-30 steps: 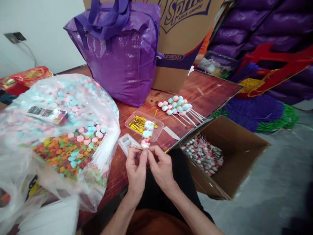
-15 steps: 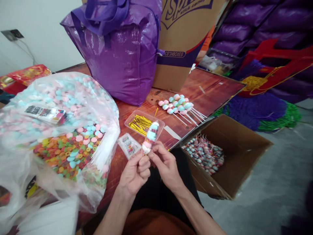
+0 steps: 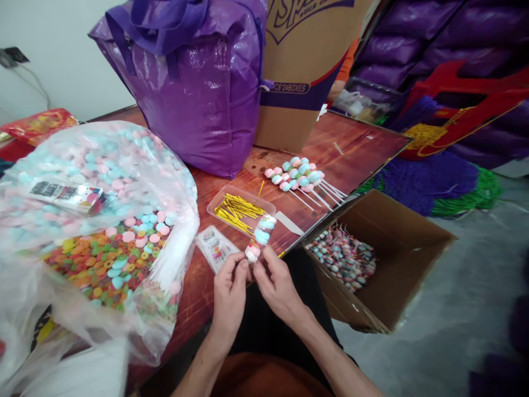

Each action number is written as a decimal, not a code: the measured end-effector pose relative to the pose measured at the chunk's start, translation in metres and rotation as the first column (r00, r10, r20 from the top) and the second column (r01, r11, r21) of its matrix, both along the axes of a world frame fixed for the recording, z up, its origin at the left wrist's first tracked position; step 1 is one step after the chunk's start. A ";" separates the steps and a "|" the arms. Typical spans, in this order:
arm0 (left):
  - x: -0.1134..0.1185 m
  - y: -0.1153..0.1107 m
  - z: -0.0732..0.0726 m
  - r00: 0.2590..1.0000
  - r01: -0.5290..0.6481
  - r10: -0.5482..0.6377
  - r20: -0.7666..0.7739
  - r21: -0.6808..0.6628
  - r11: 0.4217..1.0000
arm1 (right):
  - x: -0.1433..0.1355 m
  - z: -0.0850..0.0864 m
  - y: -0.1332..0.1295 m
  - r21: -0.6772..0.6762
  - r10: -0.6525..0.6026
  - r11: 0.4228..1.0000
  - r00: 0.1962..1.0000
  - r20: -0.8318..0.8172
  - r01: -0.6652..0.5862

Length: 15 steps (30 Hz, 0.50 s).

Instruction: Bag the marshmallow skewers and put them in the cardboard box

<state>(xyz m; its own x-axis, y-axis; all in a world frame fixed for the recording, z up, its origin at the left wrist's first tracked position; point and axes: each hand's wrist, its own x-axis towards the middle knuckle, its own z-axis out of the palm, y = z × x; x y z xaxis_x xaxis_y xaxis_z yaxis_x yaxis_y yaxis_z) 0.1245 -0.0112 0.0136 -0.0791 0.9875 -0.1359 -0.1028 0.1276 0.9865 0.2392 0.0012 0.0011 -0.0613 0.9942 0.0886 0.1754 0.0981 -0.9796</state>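
A candy skewer (image 3: 261, 237) of blue, pink and white pieces, in what looks like a clear printed wrapper, points up and away from me. My left hand (image 3: 230, 286) pinches near its lower end, with thumb and fingertips together. My right hand (image 3: 278, 284) closes at the same spot from the other side; the stick and whatever is between the fingertips are hidden. Just beyond lies a clear plastic tray (image 3: 215, 207) with gold twist ties (image 3: 237, 209). Left of the skewer is a stack of printed clear bags (image 3: 215, 248).
Unwrapped candy skewers (image 3: 295, 173) lie near the table's right edge. Below it stands an open carton (image 3: 413, 264) with many wrapped skewers. A big plastic bag of loose candies (image 3: 103, 160) and white sticks (image 3: 176, 248) fills the left. Behind stand a purple bag (image 3: 198, 105) and a cardboard box (image 3: 285, 121).
The skewer has shifted slightly right and down in view. My left hand's curled fingers have straightened somewhat, its thumb now upright at the skewer's base. My right fingers stay at the base.
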 end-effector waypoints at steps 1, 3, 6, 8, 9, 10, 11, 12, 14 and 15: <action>-0.001 0.000 0.000 1.000 0.017 -0.017 -0.004 -0.003 1.000 | 0.002 0.003 0.000 -0.072 0.018 0.997 0.999 -0.047 -0.021; -0.002 0.002 0.001 0.999 0.034 -0.033 0.014 -0.013 0.999 | 0.004 0.008 0.002 -0.193 0.028 0.980 0.991 -0.132 -0.053; 0.000 0.008 0.002 0.981 -0.004 0.021 0.191 -0.085 0.996 | 0.006 0.011 0.002 -0.150 0.041 0.987 0.996 -0.081 -0.053; 0.000 0.014 0.003 0.925 -0.003 0.074 0.372 -0.190 0.982 | 0.006 0.011 0.001 -0.006 0.044 0.999 0.997 0.058 -0.044; 0.000 0.016 0.003 0.890 0.012 0.099 0.444 -0.241 0.971 | 0.007 0.010 0.001 0.080 0.032 0.996 0.991 0.128 -0.042; -0.001 0.018 0.003 0.862 0.032 0.117 0.494 -0.282 0.959 | 0.008 0.009 0.000 0.168 0.012 0.985 0.982 0.189 -0.045; -0.002 0.019 0.004 0.844 0.052 0.124 0.522 -0.310 0.949 | 0.009 0.008 0.000 0.259 -0.011 0.964 0.970 0.243 -0.054; -0.003 0.020 0.005 0.835 0.067 0.128 0.535 -0.329 0.942 | 0.010 0.007 0.001 0.347 -0.032 0.935 0.956 0.292 -0.075; -0.005 0.020 0.006 0.833 0.076 0.134 0.538 -0.350 0.934 | 0.013 0.004 0.002 0.502 -0.081 0.855 0.922 0.378 -0.131; -0.005 0.019 0.007 0.835 0.077 0.135 0.533 -0.356 0.931 | 0.014 0.003 0.003 0.563 -0.114 0.813 0.906 0.408 -0.151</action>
<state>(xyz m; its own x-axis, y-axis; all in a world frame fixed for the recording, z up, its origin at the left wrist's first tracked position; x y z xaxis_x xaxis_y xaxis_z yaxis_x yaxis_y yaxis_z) 0.1192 0.0078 0.0207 0.0836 0.8629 -0.4984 -0.6131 0.4389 0.6569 0.2535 0.0047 0.0039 -0.2410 0.7642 0.5983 0.5319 0.6196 -0.5772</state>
